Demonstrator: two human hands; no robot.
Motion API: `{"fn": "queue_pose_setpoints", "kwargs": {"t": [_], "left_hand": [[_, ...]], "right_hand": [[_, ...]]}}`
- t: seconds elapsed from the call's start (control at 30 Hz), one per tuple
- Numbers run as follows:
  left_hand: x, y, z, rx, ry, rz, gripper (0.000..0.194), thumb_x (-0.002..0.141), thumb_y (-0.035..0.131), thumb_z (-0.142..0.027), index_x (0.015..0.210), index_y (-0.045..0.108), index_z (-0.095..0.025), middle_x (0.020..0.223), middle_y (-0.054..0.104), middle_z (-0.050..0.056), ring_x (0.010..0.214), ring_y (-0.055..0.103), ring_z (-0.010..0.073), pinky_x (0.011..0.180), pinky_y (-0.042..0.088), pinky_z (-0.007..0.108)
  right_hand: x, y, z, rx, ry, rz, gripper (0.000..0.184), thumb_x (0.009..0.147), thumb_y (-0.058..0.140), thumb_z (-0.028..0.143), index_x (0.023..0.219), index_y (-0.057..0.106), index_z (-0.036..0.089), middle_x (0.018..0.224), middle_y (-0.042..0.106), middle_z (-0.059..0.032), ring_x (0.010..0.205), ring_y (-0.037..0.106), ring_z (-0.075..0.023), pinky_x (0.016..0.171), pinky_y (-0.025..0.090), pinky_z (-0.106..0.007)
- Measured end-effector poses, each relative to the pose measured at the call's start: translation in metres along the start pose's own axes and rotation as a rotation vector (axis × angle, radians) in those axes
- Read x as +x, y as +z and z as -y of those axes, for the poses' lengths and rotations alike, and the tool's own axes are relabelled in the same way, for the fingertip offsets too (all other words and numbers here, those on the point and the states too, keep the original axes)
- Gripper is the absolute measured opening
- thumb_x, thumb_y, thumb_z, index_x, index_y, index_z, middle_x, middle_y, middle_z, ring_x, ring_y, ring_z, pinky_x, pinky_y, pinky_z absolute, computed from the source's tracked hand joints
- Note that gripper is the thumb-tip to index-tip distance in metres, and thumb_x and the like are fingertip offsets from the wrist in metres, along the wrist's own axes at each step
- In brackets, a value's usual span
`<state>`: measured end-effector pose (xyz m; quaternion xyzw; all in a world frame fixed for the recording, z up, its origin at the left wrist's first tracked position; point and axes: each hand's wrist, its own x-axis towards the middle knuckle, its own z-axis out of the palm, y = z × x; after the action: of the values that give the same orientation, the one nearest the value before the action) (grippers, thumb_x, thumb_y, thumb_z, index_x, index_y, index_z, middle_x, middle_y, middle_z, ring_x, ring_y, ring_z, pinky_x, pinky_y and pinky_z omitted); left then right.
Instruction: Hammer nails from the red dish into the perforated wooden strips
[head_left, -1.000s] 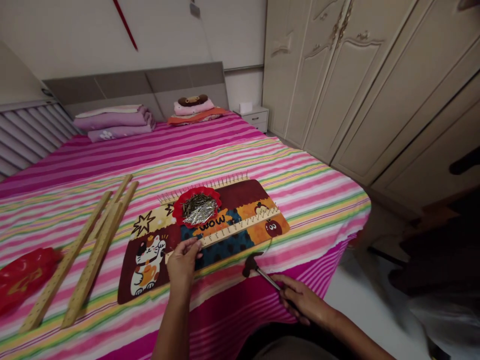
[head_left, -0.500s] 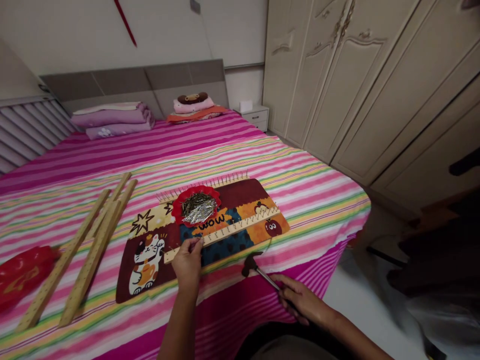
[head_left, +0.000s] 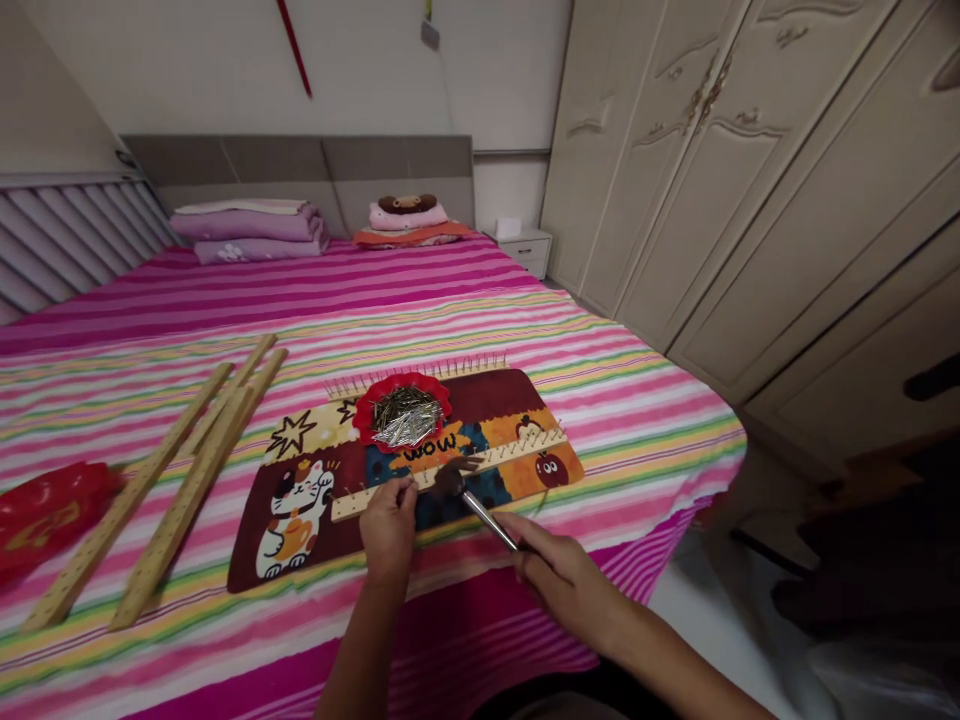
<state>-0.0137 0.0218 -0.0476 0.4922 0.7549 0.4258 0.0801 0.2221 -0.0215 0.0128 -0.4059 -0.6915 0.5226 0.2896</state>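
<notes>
Head view: your left hand [head_left: 389, 517], at lower centre, has its thumb and forefinger pressed together at the pale wooden strip studded with upright nails [head_left: 495, 459]; you cannot tell whether a nail sits between them. That strip lies slantwise across the centre, on the brown-and-orange patterned mat [head_left: 487, 395], which perhaps guards the striped cloth [head_left: 637, 400]. Your right hand [head_left: 555, 572] wraps its fingers around the handle of the dark-headed hammer with a silvery shaft [head_left: 487, 518], probably well back to keep knuckles clear. The hammer's head shows over the strip, just beside your left fingertips; contact is unclear. Behind it, the red scalloped dish [head_left: 364, 412] holds loose metal nails [head_left: 406, 415], apparently central for easy reach. Bare yellowish wooden bars [head_left: 187, 490] lie at left, seemingly out of your way.
</notes>
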Motion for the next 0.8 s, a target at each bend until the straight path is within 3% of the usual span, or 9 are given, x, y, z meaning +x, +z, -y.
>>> {"fn": "queue_pose_setpoints", "kwargs": {"t": [0.07, 0.17, 0.33, 0.43, 0.53, 0.63, 0.73, 0.8], "left_hand": [[-0.001, 0.000, -0.001, -0.020, 0.025, -0.004, 0.015, 0.075, 0.053, -0.029, 0.071, 0.065, -0.021, 0.074, 0.069, 0.002, 0.072, 0.062, 0.0166, 0.069, 0.044, 0.026], [-0.002, 0.001, -0.001, -0.037, 0.039, -0.013, 0.015, 0.075, 0.053, -0.029, 0.072, 0.065, -0.021, 0.074, 0.068, 0.002, 0.072, 0.062, 0.0165, 0.070, 0.044, 0.026], [-0.003, 0.002, 0.002, 0.016, 0.056, -0.015, 0.014, 0.076, 0.052, -0.026, 0.071, 0.064, -0.021, 0.071, 0.066, 0.002, 0.070, 0.060, 0.0167, 0.068, 0.043, 0.026], [-0.003, 0.002, 0.003, 0.017, 0.054, -0.008, 0.013, 0.076, 0.052, -0.024, 0.073, 0.064, -0.021, 0.072, 0.066, 0.002, 0.071, 0.061, 0.0168, 0.067, 0.043, 0.026], [-0.002, 0.002, 0.003, -0.006, 0.032, 0.009, 0.013, 0.076, 0.052, -0.027, 0.074, 0.064, -0.022, 0.075, 0.067, 0.002, 0.072, 0.061, 0.0169, 0.068, 0.044, 0.027], [-0.003, 0.001, 0.001, -0.021, -0.015, 0.034, 0.015, 0.074, 0.054, -0.032, 0.075, 0.064, -0.021, 0.076, 0.068, 0.002, 0.071, 0.062, 0.0172, 0.069, 0.046, 0.028], [-0.002, -0.005, -0.003, -0.030, -0.052, 0.041, 0.018, 0.073, 0.054, -0.033, 0.081, 0.065, -0.021, 0.077, 0.069, 0.002, 0.070, 0.063, 0.0167, 0.069, 0.047, 0.028], [0.002, -0.014, -0.007, 0.002, -0.049, 0.029, 0.021, 0.074, 0.053, -0.034, 0.084, 0.065, -0.021, 0.076, 0.069, 0.002, 0.069, 0.063, 0.0166, 0.068, 0.047, 0.028]], "right_hand": [[0.017, 0.002, 0.014, -0.092, -0.113, -0.015, 0.042, 0.088, 0.038, 0.017, 0.128, 0.051, 0.019, 0.088, 0.064, -0.0024, 0.075, 0.059, -0.0144, 0.069, 0.047, -0.025], [0.036, 0.007, 0.027, -0.203, -0.237, -0.001, 0.046, 0.089, 0.037, 0.015, 0.134, 0.045, 0.020, 0.110, 0.065, -0.0067, 0.097, 0.060, -0.0179, 0.084, 0.046, -0.029], [0.045, 0.012, 0.031, -0.325, -0.204, 0.070, 0.047, 0.087, 0.038, 0.012, 0.133, 0.047, 0.017, 0.108, 0.068, -0.0105, 0.094, 0.064, -0.0202, 0.084, 0.048, -0.032], [0.033, 0.009, 0.032, -0.286, -0.165, 0.077, 0.044, 0.089, 0.038, 0.015, 0.131, 0.049, 0.015, 0.110, 0.067, -0.0112, 0.097, 0.063, -0.0208, 0.086, 0.047, -0.032], [0.013, -0.002, 0.028, -0.184, -0.125, 0.099, 0.044, 0.091, 0.037, 0.019, 0.134, 0.046, 0.021, 0.107, 0.068, -0.0060, 0.095, 0.063, -0.0180, 0.086, 0.047, -0.029], [-0.008, -0.014, 0.008, -0.087, -0.057, 0.172, 0.046, 0.091, 0.036, 0.019, 0.136, 0.045, 0.025, 0.112, 0.066, -0.0035, 0.096, 0.062, -0.0166, 0.087, 0.046, -0.028], [-0.026, -0.019, -0.031, -0.060, 0.068, 0.182, 0.045, 0.087, 0.041, 0.020, 0.130, 0.053, 0.022, 0.106, 0.067, -0.0050, 0.099, 0.060, -0.0194, 0.092, 0.043, -0.032], [-0.035, -0.017, -0.061, 0.006, 0.199, 0.110, 0.043, 0.083, 0.044, 0.024, 0.123, 0.059, 0.020, 0.088, 0.067, -0.0037, 0.080, 0.062, -0.0176, 0.074, 0.050, -0.029]]}}
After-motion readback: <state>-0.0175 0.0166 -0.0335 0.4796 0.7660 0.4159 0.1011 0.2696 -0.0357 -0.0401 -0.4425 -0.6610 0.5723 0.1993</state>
